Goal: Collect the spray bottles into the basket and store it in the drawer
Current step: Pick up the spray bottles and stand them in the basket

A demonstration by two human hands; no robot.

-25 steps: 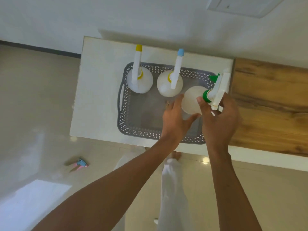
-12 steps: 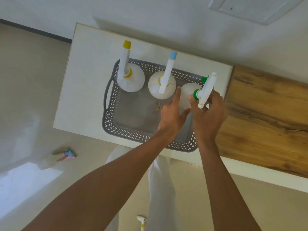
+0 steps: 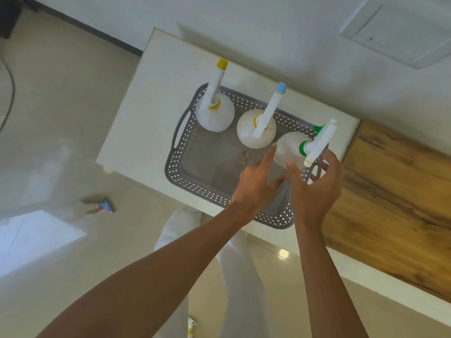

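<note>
So yellow bottle (image 3: 214,115), blue bottle (image 3: 256,129) and green bottle (image 3: 288,147) are standing in the basket (image 3: 195,189) on the counter (image 3: 136,132), mid-frame. Right hand (image 3: 314,191) is cupping the green one, left hand (image 3: 256,189) touching it, fingers straight. Drawer step is looking undone, and maybe there's a floor bottle (image 3: 103,206) lower left.

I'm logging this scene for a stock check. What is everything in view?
yellow-capped spray bottle: one, white, basket's far left.
blue-capped spray bottle: one, white, basket's far middle.
green-collared spray bottle: one, white, basket's far right.
basket: one, grey, on the cabinet.
cabinet: one, white, against the wall.
wooden counter: one, brown, right of the cabinet.
pink-and-blue object: one, on the floor, left; too blurred to name.
left hand: one, index finger touching the green-collared spray bottle.
right hand: one, curled round the same bottle.
</note>
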